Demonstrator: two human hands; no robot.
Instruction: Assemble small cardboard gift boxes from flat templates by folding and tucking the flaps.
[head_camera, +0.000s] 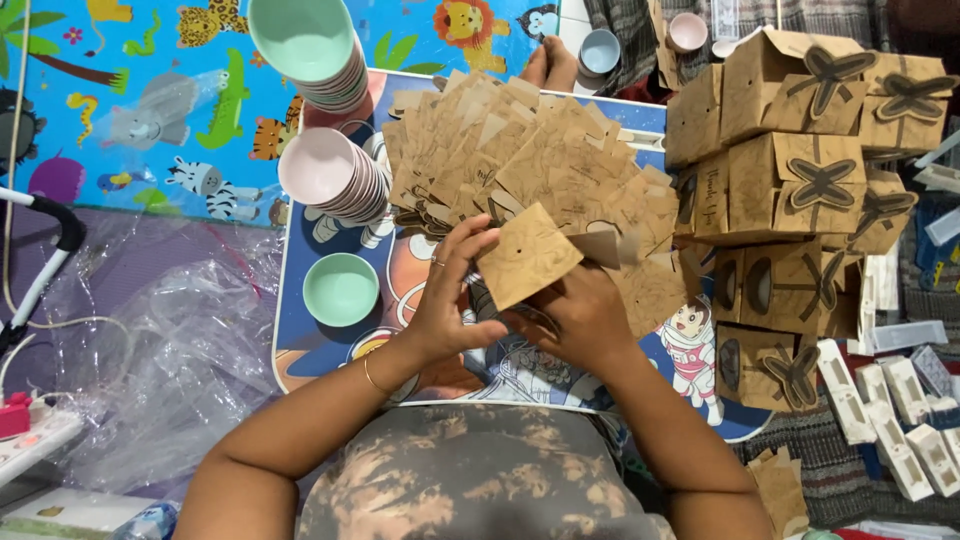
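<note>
Both hands, the left (450, 300) and right (580, 315), gripped one half-folded box blank (527, 255), with many flat blanks (520, 150) unfolded and a dozen-odd finished boxes (800, 170) stacked.

From my feed I see 2 bare forearms with no sleeves reaching down to them. My left hand (450, 300) wears a thin ring on 1 finger and a slim gold bangle at the wrist. My right hand (580, 315) shows no jewellery that I can make out. Along the bottom of the view sits my top, a mottled fabric in grey with tan and brown tie-dye blotches.
</note>
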